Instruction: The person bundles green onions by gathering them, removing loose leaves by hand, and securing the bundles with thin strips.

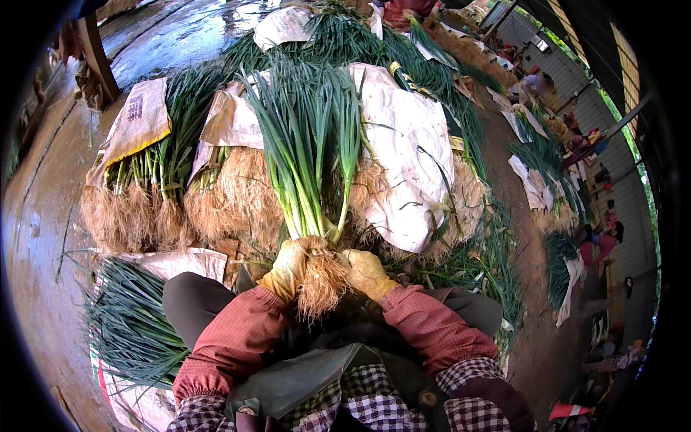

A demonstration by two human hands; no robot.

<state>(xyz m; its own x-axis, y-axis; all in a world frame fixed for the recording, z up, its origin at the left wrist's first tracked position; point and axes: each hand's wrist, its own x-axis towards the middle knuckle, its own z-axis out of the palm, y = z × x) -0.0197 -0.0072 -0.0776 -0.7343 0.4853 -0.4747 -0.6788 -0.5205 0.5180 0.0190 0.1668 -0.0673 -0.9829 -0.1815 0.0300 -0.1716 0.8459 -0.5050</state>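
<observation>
A bunch of green onions (301, 173) stands between my hands, its long leaves pointing away from me and its tan roots (321, 283) hanging toward my lap. My left hand (286, 268), in a yellow glove, is wrapped round the base of the stems on their left side. On the other side my right hand (367, 273), gloved alike, is closed with its fingertips at the roots and base; part of its grip is hidden. One or two stalks lean a little apart on the right of the bunch.
Root-on green onions (133, 219) lie in piles ahead, partly under white sacks (407, 158). More green onions (133, 317) rest on a sack at my left. Loose leaves (482, 266) litter the right side. A wooden post (97, 57) stands far left. Other people (596, 245) sit along the right.
</observation>
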